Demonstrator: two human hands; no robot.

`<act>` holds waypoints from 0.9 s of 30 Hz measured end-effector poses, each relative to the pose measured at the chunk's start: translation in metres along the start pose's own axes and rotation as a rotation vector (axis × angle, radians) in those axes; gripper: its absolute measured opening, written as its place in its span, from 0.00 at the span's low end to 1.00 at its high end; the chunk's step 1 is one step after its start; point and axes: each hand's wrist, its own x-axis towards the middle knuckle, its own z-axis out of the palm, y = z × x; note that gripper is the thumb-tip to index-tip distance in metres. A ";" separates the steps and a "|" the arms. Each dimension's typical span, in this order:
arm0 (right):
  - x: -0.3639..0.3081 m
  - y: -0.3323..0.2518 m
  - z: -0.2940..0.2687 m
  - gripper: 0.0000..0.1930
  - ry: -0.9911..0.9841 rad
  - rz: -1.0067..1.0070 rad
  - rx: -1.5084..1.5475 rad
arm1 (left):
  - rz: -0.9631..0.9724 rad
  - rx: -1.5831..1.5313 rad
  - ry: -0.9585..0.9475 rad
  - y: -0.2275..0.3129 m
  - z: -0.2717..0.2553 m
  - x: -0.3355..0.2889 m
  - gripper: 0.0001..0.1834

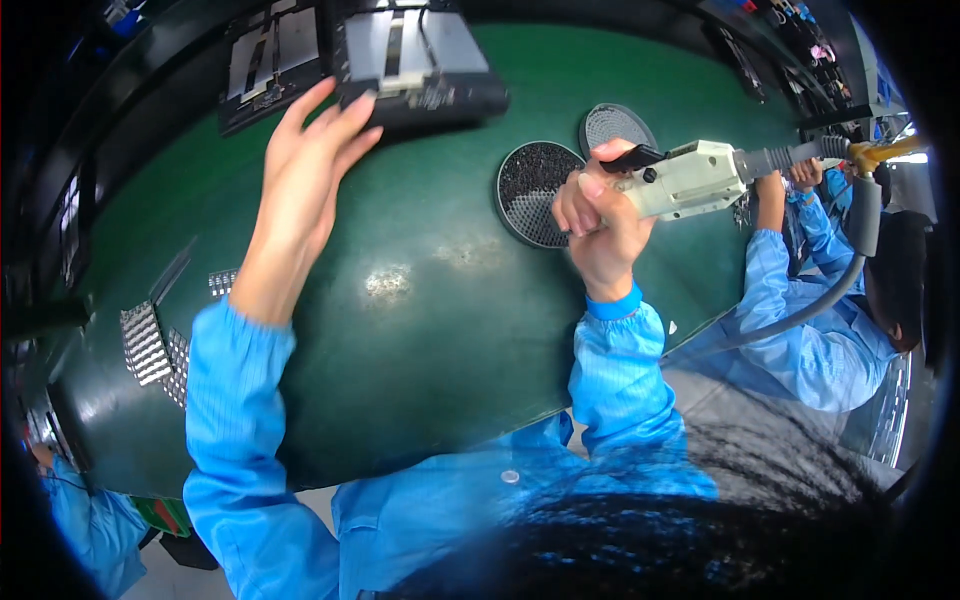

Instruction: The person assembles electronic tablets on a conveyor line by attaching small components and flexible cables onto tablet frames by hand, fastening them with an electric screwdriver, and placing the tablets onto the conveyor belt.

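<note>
My left hand (318, 165) reaches to the far side of the green table with fingers stretched out. Its fingertips are at the near left corner of a flat black device (445, 100) with silver panels, blurred along its near edge. Whether they press on it or only rest there, I cannot tell. A similar black device (268, 60) lies to its left. In my right hand (610, 215) is a pale electric screwdriver (700, 180) with a black lever, its tip hidden. Beneath that hand sits a round dish (535, 215) holding many small dark pieces.
Another round dish (617, 123) stands behind the first. Strips of small metal parts (145, 345) lie at the left on the green table (430, 330). A grey cable (820, 300) curves down on the right, near a co-worker in blue sleeves (810, 340). Another person's sleeve (85, 520) shows lower left.
</note>
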 end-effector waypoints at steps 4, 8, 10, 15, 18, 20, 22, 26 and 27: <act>0.001 0.003 -0.002 0.13 -0.042 0.078 0.040 | -0.085 0.082 -0.020 0.001 -0.017 -0.076 0.37; -0.002 0.006 -0.002 0.13 -0.052 0.109 0.058 | -0.145 0.134 -0.026 -0.004 -0.025 -0.115 0.37; 0.001 0.004 -0.004 0.13 -0.067 0.082 0.055 | -0.144 0.139 -0.040 -0.010 -0.028 -0.126 0.37; 0.001 0.002 -0.007 0.13 -0.081 0.096 0.028 | -0.153 0.142 -0.076 -0.015 -0.033 -0.138 0.38; 0.001 0.008 -0.003 0.13 -0.101 0.110 0.027 | -0.141 0.181 -0.093 -0.017 -0.040 -0.142 0.38; 0.000 0.012 0.005 0.11 -0.081 0.102 -0.037 | -0.124 0.160 -0.084 -0.018 -0.043 -0.148 0.38; 0.000 0.016 0.012 0.10 -0.109 0.082 -0.075 | -0.136 0.209 -0.115 -0.016 -0.049 -0.154 0.39; -0.005 0.016 -0.004 0.16 -0.187 0.029 -0.112 | -0.016 0.834 -0.238 0.008 -0.057 -0.146 0.35; -0.006 0.015 0.000 0.18 -0.164 0.032 -0.112 | 0.075 1.039 -0.258 0.020 -0.064 -0.142 0.33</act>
